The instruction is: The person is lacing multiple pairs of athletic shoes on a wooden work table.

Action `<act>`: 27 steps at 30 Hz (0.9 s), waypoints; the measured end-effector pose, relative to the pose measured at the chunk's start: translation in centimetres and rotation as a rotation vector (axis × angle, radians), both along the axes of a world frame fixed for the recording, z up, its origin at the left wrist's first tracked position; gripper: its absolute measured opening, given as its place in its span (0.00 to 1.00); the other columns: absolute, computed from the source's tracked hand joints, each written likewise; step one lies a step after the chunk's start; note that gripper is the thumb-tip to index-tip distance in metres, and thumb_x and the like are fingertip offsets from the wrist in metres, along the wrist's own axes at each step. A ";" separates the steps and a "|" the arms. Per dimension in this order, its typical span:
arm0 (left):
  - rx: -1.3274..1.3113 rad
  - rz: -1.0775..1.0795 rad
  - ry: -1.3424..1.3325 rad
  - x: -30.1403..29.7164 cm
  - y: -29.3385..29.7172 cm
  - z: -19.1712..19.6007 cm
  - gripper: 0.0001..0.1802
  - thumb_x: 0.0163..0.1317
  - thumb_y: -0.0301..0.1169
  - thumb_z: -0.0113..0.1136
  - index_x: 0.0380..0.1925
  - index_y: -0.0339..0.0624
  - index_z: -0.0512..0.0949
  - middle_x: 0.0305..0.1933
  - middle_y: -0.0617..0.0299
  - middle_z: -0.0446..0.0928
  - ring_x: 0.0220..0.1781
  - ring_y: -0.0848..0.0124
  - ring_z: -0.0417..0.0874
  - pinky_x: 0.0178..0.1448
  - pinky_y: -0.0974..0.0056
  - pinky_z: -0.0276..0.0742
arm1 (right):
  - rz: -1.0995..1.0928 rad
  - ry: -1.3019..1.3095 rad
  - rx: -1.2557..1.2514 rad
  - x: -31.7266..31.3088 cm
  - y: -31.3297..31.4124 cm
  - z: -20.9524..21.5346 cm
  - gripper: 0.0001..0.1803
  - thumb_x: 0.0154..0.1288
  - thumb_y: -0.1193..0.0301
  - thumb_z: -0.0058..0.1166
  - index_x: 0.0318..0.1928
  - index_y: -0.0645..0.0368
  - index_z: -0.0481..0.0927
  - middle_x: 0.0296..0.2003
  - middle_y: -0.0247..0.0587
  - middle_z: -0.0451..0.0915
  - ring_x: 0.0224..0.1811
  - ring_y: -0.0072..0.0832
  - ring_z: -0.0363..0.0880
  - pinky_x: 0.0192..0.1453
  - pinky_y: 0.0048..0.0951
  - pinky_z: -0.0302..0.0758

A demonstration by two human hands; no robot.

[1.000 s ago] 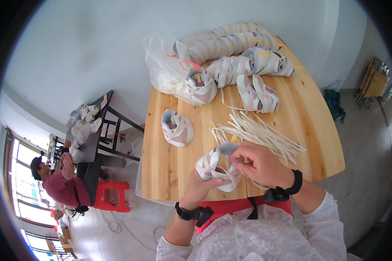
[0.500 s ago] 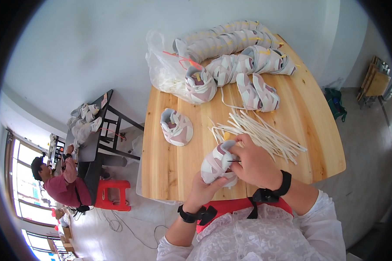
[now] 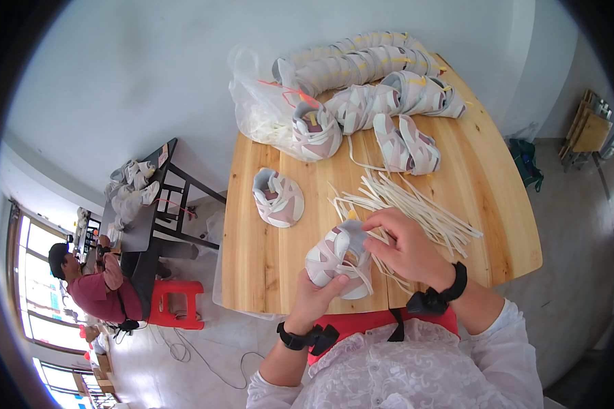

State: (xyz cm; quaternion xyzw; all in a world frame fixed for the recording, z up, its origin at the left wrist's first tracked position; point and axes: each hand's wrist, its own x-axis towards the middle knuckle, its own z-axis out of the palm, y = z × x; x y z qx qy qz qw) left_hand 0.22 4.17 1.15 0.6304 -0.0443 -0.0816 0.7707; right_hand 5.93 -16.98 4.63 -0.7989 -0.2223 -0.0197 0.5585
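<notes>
Near the table's front edge, my left hand (image 3: 314,300) is closed round the lower side of a white and pink shoe upper (image 3: 331,255), thumb across its front. The upper's grey-lined opening faces up. My right hand (image 3: 409,249) is at the far right of that opening, fingers bent and pressed together; what they pinch is hidden. A white lace crosses the front of the upper. A laced shoe upper (image 3: 278,198) stands alone to the left. Beyond my right hand lies a loose pile of white laces (image 3: 416,211).
At the back of the wooden table (image 3: 484,198) lie nested rows of shoe uppers (image 3: 368,65). Before them are another upper (image 3: 317,133), a pair (image 3: 407,145) and a clear plastic bag (image 3: 259,109). On the left, a person (image 3: 102,296) sits on a red stool (image 3: 177,305) at a dark table.
My right hand has shifted slightly right, toward the rim of the opening. The upper has turned, showing more of its opening. A thin dark tool at my right fingers is out of sight now.
</notes>
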 end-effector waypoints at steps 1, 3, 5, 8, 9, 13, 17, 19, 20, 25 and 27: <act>-0.004 0.008 -0.004 0.0 0.0 0.1 0.23 0.60 0.24 0.62 0.56 0.34 0.70 0.50 0.58 0.78 0.51 0.71 0.79 0.55 0.64 0.76 | -0.051 0.020 -0.006 -0.7 -0.2 0.5 0.13 0.59 0.66 0.61 0.40 0.61 0.79 0.30 0.41 0.78 0.30 0.31 0.77 0.32 0.31 0.72; -0.009 0.019 -0.007 0.1 0.1 0.2 0.23 0.60 0.24 0.62 0.56 0.34 0.70 0.50 0.58 0.78 0.51 0.71 0.79 0.55 0.64 0.76 | -0.100 0.041 -0.014 -1.7 -0.2 0.4 0.13 0.58 0.68 0.62 0.41 0.60 0.78 0.32 0.41 0.77 0.31 0.32 0.77 0.32 0.30 0.72; -0.031 0.030 -0.019 0.1 0.2 0.1 0.24 0.60 0.24 0.62 0.56 0.34 0.69 0.50 0.58 0.78 0.51 0.71 0.79 0.55 0.64 0.76 | 0.036 -0.065 -0.023 -2.5 -0.2 0.0 0.11 0.55 0.73 0.63 0.38 0.59 0.76 0.32 0.41 0.78 0.30 0.35 0.78 0.30 0.32 0.72; -0.068 0.018 -0.012 0.2 0.0 -0.2 0.24 0.61 0.24 0.63 0.57 0.35 0.69 0.50 0.59 0.78 0.50 0.71 0.79 0.55 0.64 0.76 | 0.004 -0.165 -0.028 -2.7 0.6 -0.6 0.09 0.53 0.74 0.63 0.34 0.58 0.77 0.28 0.39 0.77 0.24 0.32 0.76 0.26 0.29 0.70; -0.068 0.019 -0.012 0.2 0.0 -0.4 0.24 0.61 0.24 0.63 0.57 0.35 0.69 0.50 0.59 0.78 0.50 0.71 0.79 0.55 0.64 0.76 | 0.005 -0.165 -0.027 -2.6 0.6 -0.7 0.09 0.53 0.74 0.63 0.34 0.58 0.77 0.28 0.39 0.77 0.24 0.32 0.76 0.26 0.29 0.70; -0.049 0.056 -0.004 -0.1 0.1 -0.5 0.20 0.61 0.25 0.62 0.54 0.34 0.72 0.49 0.61 0.79 0.49 0.73 0.79 0.54 0.65 0.75 | 0.073 -0.126 -0.127 -2.3 0.2 -0.8 0.06 0.55 0.75 0.60 0.33 0.60 0.76 0.26 0.43 0.78 0.26 0.36 0.78 0.29 0.32 0.72; -0.012 0.104 0.094 -0.5 0.5 -0.8 0.17 0.62 0.27 0.62 0.51 0.35 0.75 0.49 0.62 0.79 0.50 0.74 0.78 0.54 0.65 0.75 | 0.150 0.082 -0.096 -2.0 -0.3 -0.8 0.05 0.58 0.75 0.58 0.33 0.61 0.76 0.26 0.45 0.79 0.26 0.37 0.79 0.31 0.32 0.74; -0.091 0.098 0.114 -0.5 0.7 -1.0 0.17 0.62 0.26 0.62 0.51 0.35 0.75 0.50 0.61 0.79 0.50 0.74 0.78 0.55 0.65 0.75 | 0.130 0.071 -0.110 -1.9 -0.1 -1.2 0.05 0.58 0.74 0.58 0.34 0.61 0.76 0.26 0.44 0.79 0.27 0.37 0.80 0.31 0.31 0.74; -0.169 0.090 0.134 -0.5 0.8 -1.1 0.18 0.62 0.26 0.61 0.52 0.35 0.75 0.50 0.61 0.79 0.51 0.73 0.79 0.55 0.64 0.75 | 0.109 0.058 -0.122 -1.9 -0.1 -1.3 0.05 0.58 0.74 0.59 0.34 0.61 0.76 0.25 0.44 0.79 0.27 0.37 0.80 0.32 0.31 0.74; -0.303 0.150 0.184 -0.3 -0.2 0.1 0.19 0.62 0.24 0.60 0.53 0.35 0.73 0.49 0.58 0.79 0.50 0.69 0.80 0.56 0.62 0.75 | -0.033 -0.041 -0.143 -1.8 0.0 -0.6 0.07 0.55 0.75 0.61 0.35 0.60 0.78 0.38 0.43 0.78 0.28 0.37 0.81 0.31 0.30 0.73; -0.319 0.186 0.191 -0.3 -0.1 0.1 0.20 0.61 0.25 0.59 0.54 0.35 0.72 0.47 0.57 0.80 0.49 0.66 0.81 0.56 0.60 0.76 | -0.152 -0.132 -0.180 -1.4 0.3 0.4 0.08 0.54 0.75 0.62 0.35 0.60 0.79 0.43 0.42 0.77 0.29 0.36 0.81 0.30 0.30 0.73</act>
